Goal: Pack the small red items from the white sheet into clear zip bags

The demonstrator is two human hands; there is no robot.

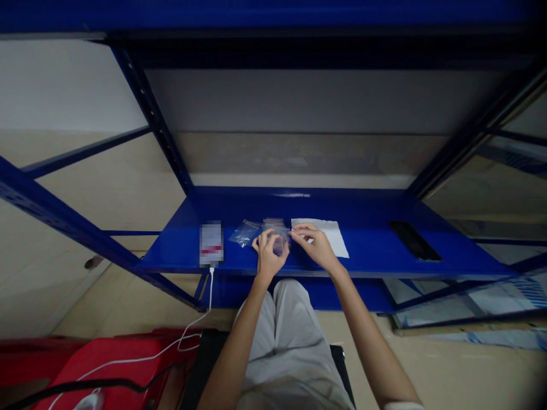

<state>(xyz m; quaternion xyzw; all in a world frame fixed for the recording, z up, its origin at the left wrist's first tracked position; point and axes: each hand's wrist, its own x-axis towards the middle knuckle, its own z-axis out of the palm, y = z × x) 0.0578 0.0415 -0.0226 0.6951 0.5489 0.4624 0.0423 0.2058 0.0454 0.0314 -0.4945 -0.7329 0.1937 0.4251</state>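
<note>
My left hand (271, 257) is curled over small clear zip bags at the shelf's front edge, its thumb and fingers bent round clear plastic. Close on its right, my right hand (314, 242) pinches thumb and fingertips together at the side of that plastic; the exact grip is too small to see well. Behind the left hand lies a stack of zip bags (273, 222) with reddish seal lines, partly hidden by the fingers. Another loose clear zip bag (245, 233) rests to its left. A white sheet (339, 236) lies partly under my right hand.
A blue metal shelf (363, 216) bears everything, with upright posts at both sides and a beam overhead. At left lies a phone (211, 242) on a white cable (211, 296). A black phone (414, 241) lies at right. A red stool (111, 364) stands lower left.
</note>
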